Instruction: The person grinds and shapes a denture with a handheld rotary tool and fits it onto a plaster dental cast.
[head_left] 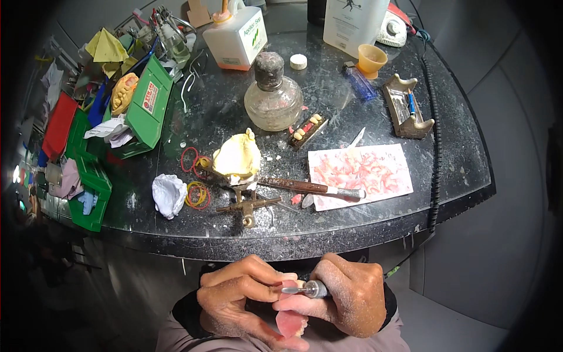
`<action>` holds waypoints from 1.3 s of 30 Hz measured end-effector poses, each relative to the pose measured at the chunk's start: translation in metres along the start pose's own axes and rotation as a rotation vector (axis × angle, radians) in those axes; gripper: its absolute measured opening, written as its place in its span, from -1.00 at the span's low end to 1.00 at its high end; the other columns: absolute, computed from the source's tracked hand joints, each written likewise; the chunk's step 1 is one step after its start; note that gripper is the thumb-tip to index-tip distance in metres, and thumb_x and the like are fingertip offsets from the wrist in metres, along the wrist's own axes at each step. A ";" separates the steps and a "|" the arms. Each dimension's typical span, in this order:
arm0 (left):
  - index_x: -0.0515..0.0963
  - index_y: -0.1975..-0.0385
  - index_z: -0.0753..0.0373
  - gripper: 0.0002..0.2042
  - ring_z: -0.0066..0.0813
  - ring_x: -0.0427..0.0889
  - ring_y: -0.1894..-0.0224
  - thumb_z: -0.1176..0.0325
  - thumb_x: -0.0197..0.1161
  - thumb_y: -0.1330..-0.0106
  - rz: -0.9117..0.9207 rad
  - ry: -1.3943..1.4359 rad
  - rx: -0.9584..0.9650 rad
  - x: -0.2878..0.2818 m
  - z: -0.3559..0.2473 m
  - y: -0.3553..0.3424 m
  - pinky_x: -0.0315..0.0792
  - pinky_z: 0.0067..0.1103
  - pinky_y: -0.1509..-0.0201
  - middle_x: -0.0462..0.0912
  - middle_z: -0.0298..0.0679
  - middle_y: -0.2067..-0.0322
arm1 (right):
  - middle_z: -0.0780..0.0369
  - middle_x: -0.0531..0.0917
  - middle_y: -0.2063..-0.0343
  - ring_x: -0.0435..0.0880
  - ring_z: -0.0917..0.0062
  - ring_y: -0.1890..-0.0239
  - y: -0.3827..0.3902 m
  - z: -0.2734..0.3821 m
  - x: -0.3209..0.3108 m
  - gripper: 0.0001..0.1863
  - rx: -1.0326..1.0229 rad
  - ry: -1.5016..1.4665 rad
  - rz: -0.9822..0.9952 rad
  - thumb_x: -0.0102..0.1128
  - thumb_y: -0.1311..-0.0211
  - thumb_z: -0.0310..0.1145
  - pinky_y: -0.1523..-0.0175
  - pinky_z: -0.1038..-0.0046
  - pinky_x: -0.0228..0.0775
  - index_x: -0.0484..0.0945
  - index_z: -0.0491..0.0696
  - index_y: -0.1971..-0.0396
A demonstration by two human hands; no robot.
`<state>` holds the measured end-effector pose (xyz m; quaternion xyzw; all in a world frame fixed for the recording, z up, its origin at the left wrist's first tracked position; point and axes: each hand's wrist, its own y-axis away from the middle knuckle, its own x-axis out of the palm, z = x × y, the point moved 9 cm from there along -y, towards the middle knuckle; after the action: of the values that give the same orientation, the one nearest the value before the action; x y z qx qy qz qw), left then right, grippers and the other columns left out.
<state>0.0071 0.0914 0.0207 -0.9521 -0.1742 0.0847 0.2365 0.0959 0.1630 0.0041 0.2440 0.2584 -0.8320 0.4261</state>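
Note:
Close to my lap, below the bench's front edge, my left hand (pixel 239 296) grips a pink denture plate (pixel 288 322) with pale teeth along its right side. Its fingers are bent around the plate, and part of the plate is hidden behind both hands. My right hand (pixel 358 296) is closed around a metal rotary handpiece (pixel 316 288). The handpiece's grey bur points left and lies over the upper part of the denture; whether it touches, I cannot tell. Pale dust coats the fingers of both hands.
On the dark bench (pixel 363 226) stand a yellow plaster model (pixel 236 155) on an articulator (pixel 248 208), a wooden-handled knife (pixel 299 186), a white sheet with pink scraps (pixel 360 176) and a glass spirit burner (pixel 272 105). A coiled cord (pixel 435 146) hangs over the right edge. Green bins (pixel 153 108) stand left.

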 end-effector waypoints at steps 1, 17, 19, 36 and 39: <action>0.42 0.58 0.39 -0.47 -0.41 0.52 0.47 0.22 0.57 0.47 -0.002 0.000 -0.010 0.000 0.000 0.001 0.38 -0.60 0.43 0.51 -0.05 0.49 | 0.30 0.34 0.82 0.42 0.58 0.81 -0.001 0.002 0.001 -0.52 -0.014 0.038 0.015 0.41 0.30 -0.03 0.74 0.56 0.18 0.35 -0.09 0.78; 0.48 0.55 0.37 -0.57 -0.43 0.61 0.39 0.30 0.58 0.36 0.059 0.022 -0.112 0.000 0.009 0.002 0.51 -0.64 0.36 0.57 -0.03 0.43 | 0.31 0.34 0.82 0.42 0.56 0.82 -0.002 0.008 0.001 -0.52 -0.093 0.086 0.024 0.40 0.29 0.00 0.74 0.56 0.19 0.37 -0.07 0.78; 0.48 0.55 0.36 -0.57 -0.46 0.61 0.40 0.30 0.59 0.37 0.035 0.022 -0.101 0.001 0.012 0.004 0.51 -0.65 0.36 0.57 -0.05 0.45 | 0.31 0.34 0.82 0.41 0.57 0.83 -0.002 0.004 0.001 -0.52 -0.052 0.098 0.018 0.40 0.29 0.01 0.74 0.56 0.20 0.36 -0.06 0.79; 0.49 0.54 0.32 -0.55 -0.47 0.62 0.37 0.30 0.60 0.41 0.065 0.029 -0.225 0.003 0.021 0.007 0.54 -0.64 0.30 0.56 -0.10 0.45 | 0.32 0.36 0.82 0.42 0.59 0.81 -0.001 0.006 0.003 -0.52 -0.095 0.174 0.103 0.39 0.30 0.02 0.73 0.57 0.19 0.34 -0.04 0.80; 0.49 0.54 0.33 -0.55 -0.49 0.61 0.36 0.30 0.60 0.41 0.071 0.044 -0.252 0.005 0.023 0.009 0.53 -0.65 0.31 0.56 -0.10 0.44 | 0.33 0.35 0.82 0.42 0.59 0.81 -0.002 0.008 0.004 -0.52 -0.128 0.205 0.139 0.39 0.29 0.02 0.73 0.57 0.19 0.34 -0.03 0.81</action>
<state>0.0086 0.0955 -0.0041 -0.9815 -0.1441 0.0495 0.1159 0.0908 0.1564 0.0084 0.3174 0.3355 -0.7530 0.4687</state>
